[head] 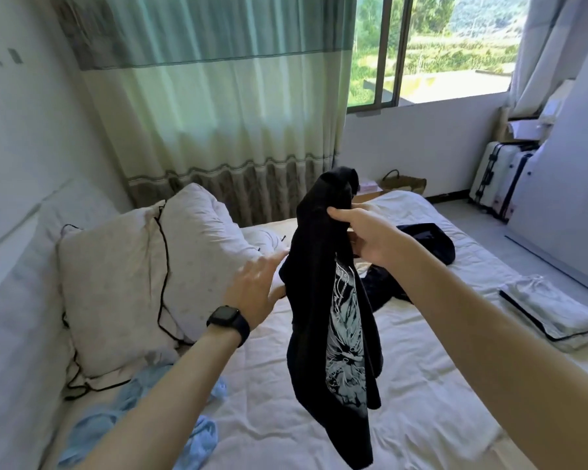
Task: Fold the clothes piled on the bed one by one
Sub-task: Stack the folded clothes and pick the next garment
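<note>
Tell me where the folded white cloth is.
In the head view, the folded white cloth lies at the bed's right edge, right of the black shirt in the right hand.

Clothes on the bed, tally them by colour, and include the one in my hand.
Black printed shirt, gripped by the right hand: 1
Dark navy heap: 1
Light blue heap: 1
Pale folded garment: 1
Total: 4; the heaps may hold more.
</note>
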Action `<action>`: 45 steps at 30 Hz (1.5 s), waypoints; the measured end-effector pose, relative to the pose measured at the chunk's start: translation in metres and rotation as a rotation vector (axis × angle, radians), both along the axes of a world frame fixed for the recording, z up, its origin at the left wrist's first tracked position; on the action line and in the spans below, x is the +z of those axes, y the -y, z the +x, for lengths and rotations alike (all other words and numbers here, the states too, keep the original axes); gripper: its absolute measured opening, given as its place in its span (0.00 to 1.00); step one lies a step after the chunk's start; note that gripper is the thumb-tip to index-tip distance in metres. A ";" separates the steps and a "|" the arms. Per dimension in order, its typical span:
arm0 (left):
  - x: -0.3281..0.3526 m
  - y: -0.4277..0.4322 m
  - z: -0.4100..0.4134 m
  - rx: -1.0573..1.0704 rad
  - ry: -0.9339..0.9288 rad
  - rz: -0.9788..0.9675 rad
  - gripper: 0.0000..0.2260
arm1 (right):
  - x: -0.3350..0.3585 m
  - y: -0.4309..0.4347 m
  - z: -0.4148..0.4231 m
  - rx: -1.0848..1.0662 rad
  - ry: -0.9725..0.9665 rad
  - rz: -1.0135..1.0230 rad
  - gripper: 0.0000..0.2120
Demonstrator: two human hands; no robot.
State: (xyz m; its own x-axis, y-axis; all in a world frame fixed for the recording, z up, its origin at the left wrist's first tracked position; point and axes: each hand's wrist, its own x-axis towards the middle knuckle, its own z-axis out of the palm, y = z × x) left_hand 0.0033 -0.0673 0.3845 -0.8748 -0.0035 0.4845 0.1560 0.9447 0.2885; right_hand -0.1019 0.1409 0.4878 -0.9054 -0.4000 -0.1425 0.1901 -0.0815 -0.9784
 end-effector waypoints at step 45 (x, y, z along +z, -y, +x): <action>0.061 0.110 0.041 0.064 0.671 0.696 0.10 | -0.040 -0.005 -0.012 0.039 -0.604 0.872 0.05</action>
